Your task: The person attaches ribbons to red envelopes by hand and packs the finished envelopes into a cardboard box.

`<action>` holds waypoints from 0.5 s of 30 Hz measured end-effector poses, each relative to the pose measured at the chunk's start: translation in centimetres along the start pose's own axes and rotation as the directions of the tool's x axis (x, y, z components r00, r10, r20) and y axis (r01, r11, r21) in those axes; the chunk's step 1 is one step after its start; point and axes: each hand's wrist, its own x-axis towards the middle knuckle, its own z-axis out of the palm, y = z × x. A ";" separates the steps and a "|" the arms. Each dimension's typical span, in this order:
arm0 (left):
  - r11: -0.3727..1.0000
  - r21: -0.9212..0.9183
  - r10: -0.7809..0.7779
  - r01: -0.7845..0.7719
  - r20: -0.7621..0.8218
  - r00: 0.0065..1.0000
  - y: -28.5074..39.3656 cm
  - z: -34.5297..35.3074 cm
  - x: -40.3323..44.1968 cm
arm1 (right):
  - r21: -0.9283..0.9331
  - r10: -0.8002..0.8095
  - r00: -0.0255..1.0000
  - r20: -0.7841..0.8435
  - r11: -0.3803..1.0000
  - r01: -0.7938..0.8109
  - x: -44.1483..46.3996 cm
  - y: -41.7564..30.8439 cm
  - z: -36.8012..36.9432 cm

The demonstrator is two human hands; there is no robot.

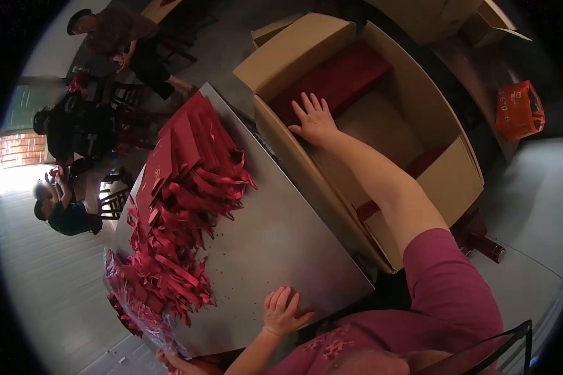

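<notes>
My right hand (316, 119) reaches over the near wall of a large cardboard box (325, 206), fingers spread and nothing in them. Just beyond its fingertips, inside the box, lies a dark red stack (347, 78) whose kind I cannot make out. My left hand (283, 312) rests on the front edge of the grey metal table (281, 244), fingers apart and holding nothing. To its left on the table is a heap of red ribbons (175, 269). Red paper bags (181, 144) with ribbon handles lie overlapping at the table's far end.
A clear plastic wrapper (137, 312) hangs at the table's left edge, with another hand (169, 362) partly visible below it. Several people sit at the far left among chairs. An orange bag (519, 111) and red cylinders (486, 248) are at right.
</notes>
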 end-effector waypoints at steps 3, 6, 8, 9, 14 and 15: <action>1.000 -0.021 0.014 -0.014 -0.023 1.000 -0.1 0.1 -0.1 | 0.013 0.011 0.989 -0.149 1.000 -0.009 0.0 0.4 0.6; 0.999 -0.026 0.017 -0.018 -0.044 0.999 -0.3 0.3 -0.2 | -0.105 0.111 0.990 -0.087 0.987 -0.120 -0.3 0.0 -0.8; 1.000 -0.014 0.011 -0.011 -0.021 1.000 -0.3 0.2 -0.3 | -0.106 0.158 0.983 -0.091 0.980 -0.167 0.5 0.0 -1.0; 1.000 -0.014 0.008 -0.008 -0.025 1.000 -0.3 0.2 -0.2 | -0.098 0.201 0.976 -0.086 0.973 -0.209 0.7 -0.5 -1.4; 0.999 -0.045 -0.014 0.014 -0.007 1.000 -0.2 -0.1 -0.1 | -0.113 0.377 0.921 -0.099 0.915 -0.387 2.6 -2.8 -2.1; 0.999 -0.044 -0.025 0.025 -0.006 1.000 -0.2 -0.3 -0.1 | -0.147 0.356 0.929 -0.105 0.918 -0.369 2.8 -2.9 -1.9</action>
